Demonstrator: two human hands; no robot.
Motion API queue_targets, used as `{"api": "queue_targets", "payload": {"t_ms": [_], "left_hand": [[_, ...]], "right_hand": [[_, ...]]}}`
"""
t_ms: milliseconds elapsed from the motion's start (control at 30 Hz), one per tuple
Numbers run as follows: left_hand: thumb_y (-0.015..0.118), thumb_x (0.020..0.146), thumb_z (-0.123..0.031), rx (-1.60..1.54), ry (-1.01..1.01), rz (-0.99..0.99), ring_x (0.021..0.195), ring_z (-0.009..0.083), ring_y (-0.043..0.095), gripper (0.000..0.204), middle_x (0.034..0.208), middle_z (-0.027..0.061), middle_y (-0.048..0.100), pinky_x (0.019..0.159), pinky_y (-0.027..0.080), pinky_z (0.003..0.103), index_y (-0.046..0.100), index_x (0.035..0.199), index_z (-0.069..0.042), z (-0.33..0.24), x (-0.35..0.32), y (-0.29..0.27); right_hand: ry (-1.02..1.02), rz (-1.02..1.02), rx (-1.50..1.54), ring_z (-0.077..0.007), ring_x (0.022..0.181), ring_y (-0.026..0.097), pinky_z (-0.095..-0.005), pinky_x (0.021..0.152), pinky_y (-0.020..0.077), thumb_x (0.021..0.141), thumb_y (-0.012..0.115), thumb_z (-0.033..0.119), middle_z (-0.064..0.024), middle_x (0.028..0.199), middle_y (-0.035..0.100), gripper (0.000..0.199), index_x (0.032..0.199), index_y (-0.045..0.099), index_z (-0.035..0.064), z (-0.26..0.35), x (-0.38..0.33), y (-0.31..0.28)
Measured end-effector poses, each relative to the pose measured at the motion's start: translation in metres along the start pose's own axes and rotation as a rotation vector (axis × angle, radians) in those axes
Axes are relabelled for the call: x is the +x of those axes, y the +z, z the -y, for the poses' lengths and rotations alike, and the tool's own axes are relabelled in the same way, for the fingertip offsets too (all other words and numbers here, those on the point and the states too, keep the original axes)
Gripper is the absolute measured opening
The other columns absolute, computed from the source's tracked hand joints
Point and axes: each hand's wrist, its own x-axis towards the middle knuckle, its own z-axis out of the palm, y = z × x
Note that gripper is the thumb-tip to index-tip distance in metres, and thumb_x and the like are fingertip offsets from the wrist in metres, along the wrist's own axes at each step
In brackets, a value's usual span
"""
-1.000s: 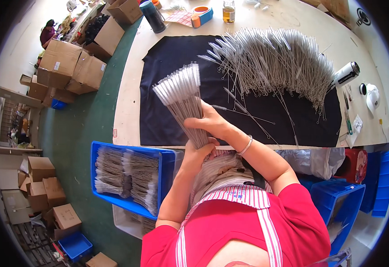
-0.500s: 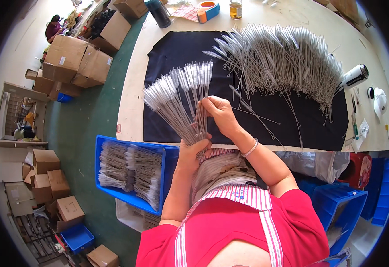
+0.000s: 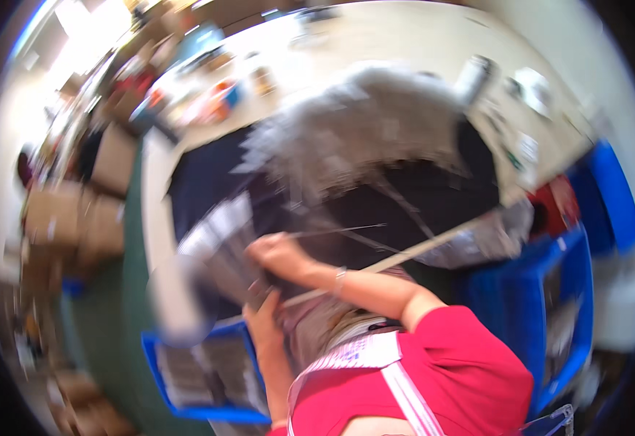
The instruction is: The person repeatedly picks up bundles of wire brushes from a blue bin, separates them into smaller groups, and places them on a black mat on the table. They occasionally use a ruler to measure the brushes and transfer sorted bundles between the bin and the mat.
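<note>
Both hands, the left hand (image 3: pixel 263 323) and right hand (image 3: pixel 277 254), squeeze a bundle of thin wire brushes (image 3: pixel 212 251) over the table (image 3: pixel 159 174) edge; it looks light, bendy and slippy, so hold its bare stems.

Black cloth (image 3: pixel 404 218); grey-white bundle of thin rods (image 3: pixel 212 251); blue crate (image 3: pixel 201 378); red shirt (image 3: pixel 448 370); red-and-white striped apron strap (image 3: pixel 375 356); brown cartons (image 3: pixel 70 225); green floor (image 3: pixel 106 320).

A bundle of thin rods (image 3: pixel 215 247) lies on the table (image 3: pixel 404 43), a bin (image 3: pixel 208 378) below-left.
</note>
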Motion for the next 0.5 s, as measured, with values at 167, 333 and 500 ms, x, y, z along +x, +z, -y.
{"api": "queue_targets", "payload": {"t_ms": [167, 333, 500], "left_hand": [[0.067, 0.08, -0.003, 0.005, 0.086, 0.053, 0.052, 0.0112, 0.054, 0.021, 0.072, 0.0047, 0.056, 0.038, 0.039, 0.025, 0.052, 0.094, -0.004, -0.008, -0.002, 0.016], [0.066, 0.082, -0.003, 0.03, 0.085, 0.142, 0.052, 0.0122, 0.054, 0.019, 0.075, 0.0064, 0.057, 0.038, 0.041, 0.025, 0.053, 0.095, -0.003, -0.003, 0.008, 0.019], [0.064, 0.083, -0.004, 0.029, 0.092, 0.111, 0.053, 0.0123, 0.053, 0.017, 0.075, 0.007, 0.056, 0.038, 0.042, 0.025, 0.053, 0.096, -0.002, -0.004, 0.012, 0.016]], "right_hand": [[0.121, -0.027, -0.236, -0.0361, 0.075, 0.065, -0.0437, 0.069, 0.0513, 0.087, 0.054, 0.038, -0.0162, 0.077, 0.067, 0.037, 0.078, 0.07, 0.0057, -0.014, 0.001, -0.015], [-0.054, -0.234, -0.252, -0.033, 0.074, 0.065, -0.0411, 0.068, 0.0512, 0.088, 0.058, 0.029, -0.0149, 0.08, 0.068, 0.028, 0.078, 0.07, 0.0059, -0.004, -0.025, -0.097], [-0.188, -1.156, -0.727, -0.0329, 0.075, 0.059, -0.044, 0.069, 0.0474, 0.086, 0.056, 0.017, -0.0131, 0.075, 0.061, 0.017, 0.076, 0.063, 0.0052, -0.013, -0.069, -0.285]]}}
